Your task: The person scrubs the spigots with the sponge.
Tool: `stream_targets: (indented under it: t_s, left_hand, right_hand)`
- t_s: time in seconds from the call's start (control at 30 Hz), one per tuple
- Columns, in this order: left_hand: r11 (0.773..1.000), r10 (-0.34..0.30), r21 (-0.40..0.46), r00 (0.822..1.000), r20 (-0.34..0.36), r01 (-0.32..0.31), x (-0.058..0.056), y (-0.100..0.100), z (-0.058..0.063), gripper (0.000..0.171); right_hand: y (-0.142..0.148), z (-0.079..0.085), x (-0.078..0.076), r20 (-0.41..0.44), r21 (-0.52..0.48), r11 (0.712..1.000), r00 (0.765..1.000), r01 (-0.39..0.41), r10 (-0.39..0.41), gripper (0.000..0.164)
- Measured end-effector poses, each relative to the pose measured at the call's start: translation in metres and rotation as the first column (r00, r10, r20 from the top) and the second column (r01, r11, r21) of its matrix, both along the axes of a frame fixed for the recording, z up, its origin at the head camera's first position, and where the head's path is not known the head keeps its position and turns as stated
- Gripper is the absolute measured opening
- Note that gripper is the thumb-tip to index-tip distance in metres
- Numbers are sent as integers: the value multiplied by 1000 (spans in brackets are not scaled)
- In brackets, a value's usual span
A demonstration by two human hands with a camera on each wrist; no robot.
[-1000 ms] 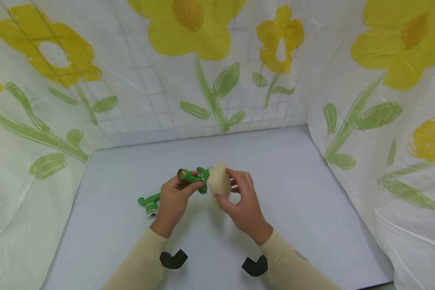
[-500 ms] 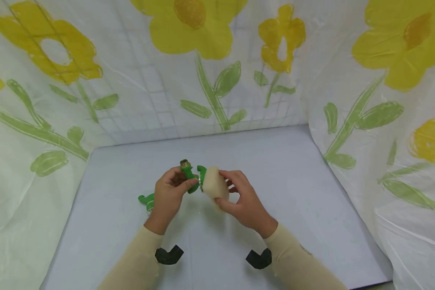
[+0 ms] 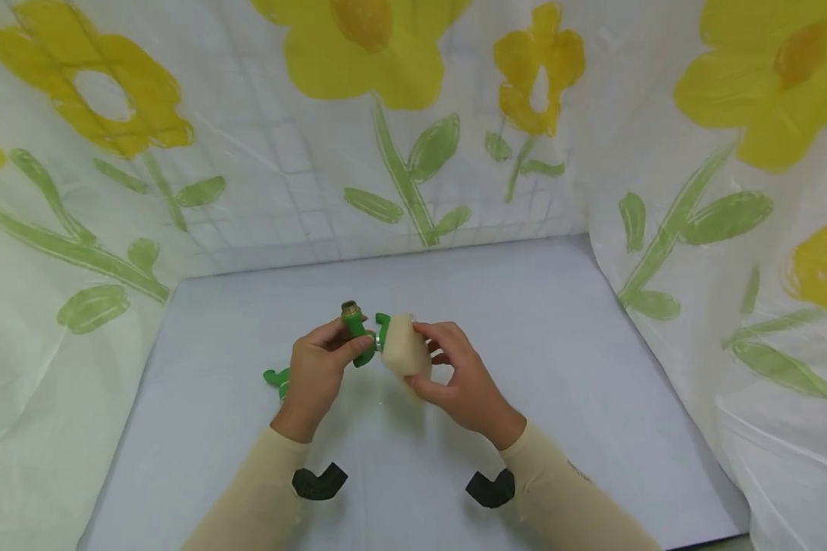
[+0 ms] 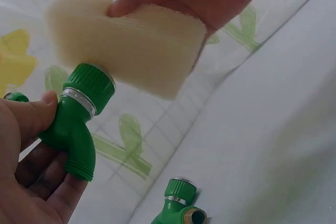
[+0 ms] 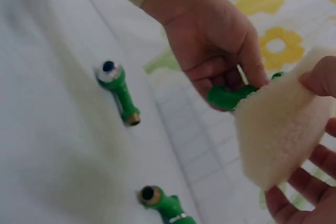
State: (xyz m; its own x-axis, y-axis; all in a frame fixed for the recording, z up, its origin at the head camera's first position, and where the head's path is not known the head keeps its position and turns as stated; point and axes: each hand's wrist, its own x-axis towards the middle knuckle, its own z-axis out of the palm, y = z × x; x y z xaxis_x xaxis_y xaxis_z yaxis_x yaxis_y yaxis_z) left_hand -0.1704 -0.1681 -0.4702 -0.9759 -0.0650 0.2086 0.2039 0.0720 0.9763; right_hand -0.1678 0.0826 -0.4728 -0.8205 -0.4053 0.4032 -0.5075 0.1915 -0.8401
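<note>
My left hand (image 3: 315,376) grips a green tap (image 3: 360,330) between thumb and fingers, its brass threaded end tipped away from me. In the left wrist view, the tap's ribbed green collar (image 4: 90,88) sits above a silver ring, and its curved spout points down. A cream sponge (image 3: 405,350) is pinched by my right hand (image 3: 460,384), thumb on one side and fingers on the other. The sponge's lower face overlaps the collar in the left wrist view. Seen from the right wrist, the sponge (image 5: 283,124) hides much of the tap.
Two more green taps, one farther (image 5: 122,94) and one nearer (image 5: 167,205) in the right wrist view, lie on the pale table (image 3: 565,367). Part of one tap (image 3: 276,379) shows beside my left wrist. A white curtain (image 3: 262,176) with painted yellow flowers borders the table.
My left hand has turned the tap, so its brass end swung from pointing left to pointing away. Both the tap and the sponge have shifted slightly left, then nearly stopped.
</note>
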Motion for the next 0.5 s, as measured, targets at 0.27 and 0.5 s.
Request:
stream_targets:
  t_s: [0.27,0.5]
  left_hand:
    - [998,-51,31,998,27,50,1,3,1,32]
    - [998,-25,54,995,101,20,-2,-1,0,33]
  right_hand:
    - [1,-4,-9,57,-25,994,993,104,-103,62]
    - [-5,-3,-3,-21,-45,999,999,27,-28,65]
